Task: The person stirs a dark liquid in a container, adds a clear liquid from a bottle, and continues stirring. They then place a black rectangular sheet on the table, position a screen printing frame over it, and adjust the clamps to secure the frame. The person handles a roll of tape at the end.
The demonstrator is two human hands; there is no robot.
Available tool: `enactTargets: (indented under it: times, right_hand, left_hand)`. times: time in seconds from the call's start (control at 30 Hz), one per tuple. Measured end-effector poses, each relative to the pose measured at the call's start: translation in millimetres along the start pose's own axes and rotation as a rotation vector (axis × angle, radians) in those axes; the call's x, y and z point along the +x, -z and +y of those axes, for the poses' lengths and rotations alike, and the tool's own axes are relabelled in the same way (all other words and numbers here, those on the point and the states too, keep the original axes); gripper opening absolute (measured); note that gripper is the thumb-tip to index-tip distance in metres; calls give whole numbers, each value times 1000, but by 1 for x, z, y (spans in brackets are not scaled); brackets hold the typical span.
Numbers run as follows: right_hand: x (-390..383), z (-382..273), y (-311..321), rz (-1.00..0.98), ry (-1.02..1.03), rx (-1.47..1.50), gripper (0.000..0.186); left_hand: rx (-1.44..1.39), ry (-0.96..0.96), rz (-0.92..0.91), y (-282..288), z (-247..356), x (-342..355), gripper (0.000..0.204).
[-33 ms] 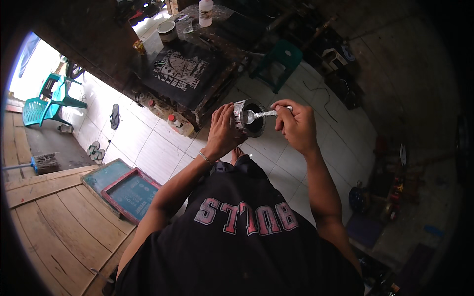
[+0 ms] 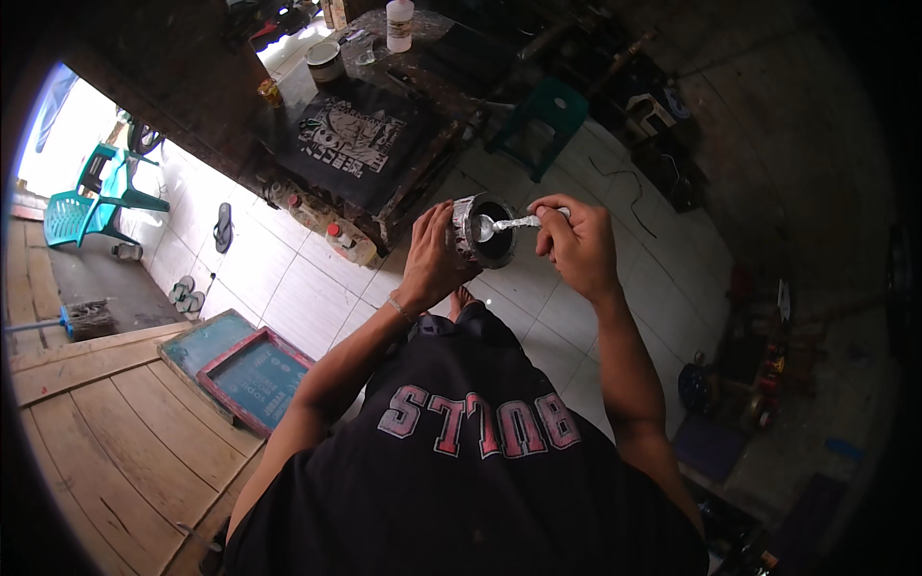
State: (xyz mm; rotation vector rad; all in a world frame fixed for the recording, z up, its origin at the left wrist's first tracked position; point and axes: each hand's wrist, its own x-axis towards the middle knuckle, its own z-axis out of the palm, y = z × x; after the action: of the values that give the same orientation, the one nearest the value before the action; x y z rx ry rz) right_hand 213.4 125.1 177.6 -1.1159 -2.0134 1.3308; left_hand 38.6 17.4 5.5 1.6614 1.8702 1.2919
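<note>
My left hand (image 2: pixel 429 254) is closed around the side of a small tin can (image 2: pixel 467 219), which is tilted with its mouth toward my right. The inside of the can looks dark, and its rim is smeared with silvery material. A spoon (image 2: pixel 519 222), whitish and coated, is pinched by its handle in my right hand (image 2: pixel 582 248). The spoon's bowl reaches into the can's mouth near the left inner wall. What the can contains is too dark to tell.
Ahead stands a dark worktable with a black printed cloth (image 2: pixel 351 139), an open tub (image 2: pixel 325 61) and a white bottle (image 2: pixel 400 27). A green stool (image 2: pixel 545 120) is beside it. Framed screens (image 2: pixel 252 370) lie at lower left; teal chairs (image 2: pixel 101 197) stand far left.
</note>
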Motion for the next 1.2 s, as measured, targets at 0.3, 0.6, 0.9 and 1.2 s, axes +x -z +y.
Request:
enactTargets:
  times: [0.3,0.6,0.9,1.2]
  right_hand:
    - [0,5,9,16,-57,44,21]
    - [-3,11,17,12,-106,80,21]
    - [-6,17,23,16,-160,91,22]
    - [-8,21,25,17,-101,52,23]
  left_hand:
    - [15,-31,-1,-2,-2,3,112]
    - [-71,-55,28,-1,-7,2,103]
    - [-181,6,46,3,-7,-3,112]
    - [-311,69,39,17,-10,-6,116]
